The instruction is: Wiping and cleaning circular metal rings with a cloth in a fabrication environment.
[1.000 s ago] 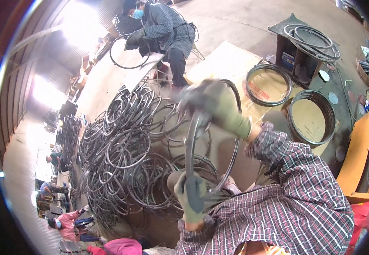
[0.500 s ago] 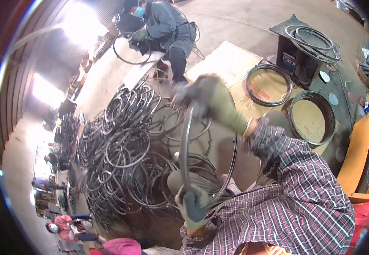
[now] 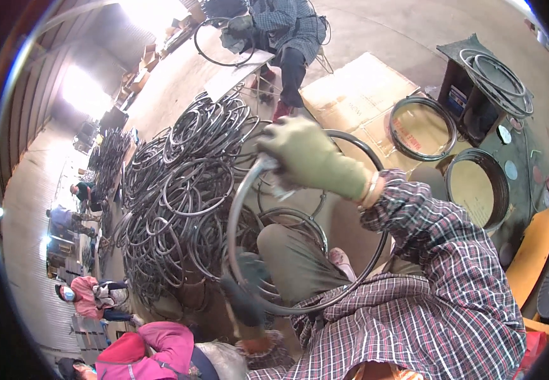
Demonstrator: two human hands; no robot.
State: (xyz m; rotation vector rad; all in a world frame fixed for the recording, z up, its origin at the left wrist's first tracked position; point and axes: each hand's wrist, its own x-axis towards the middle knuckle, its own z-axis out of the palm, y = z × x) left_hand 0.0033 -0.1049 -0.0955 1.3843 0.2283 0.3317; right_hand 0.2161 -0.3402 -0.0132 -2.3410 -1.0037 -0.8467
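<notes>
Ring: the dark ring (image 3: 232,234) is directly at both grips, touching each, its face turned largely toward the camera.
Right grip: the gloved right hand (image 3: 309,155) has its fingers curled down over the upper-left rim; what the grey blur beneath them is, I cannot tell.
Left grip: the gloved left hand (image 3: 246,301) is blurred, but appears folded round the lower-left rim.
Axis: round, so no long one; a short arc joins the grips on the left, while the longer arc swings away to their right.
Nearer hand: neither, both being on the rim.
Knee: the bent knee (image 3: 287,250) is right of the left grip, behind the hoop; contact unclear.
Pile: the heap of rings (image 3: 182,190) spreads left of the right grip and above the left.
Stacks: two ring stacks, one (image 3: 455,136) on cardboard (image 3: 344,88), the other (image 3: 504,190) lower, are well right of the right grip.
Co-worker: a seated co-worker (image 3: 293,41) is beyond the right grip, holding another ring (image 3: 198,43).
</notes>
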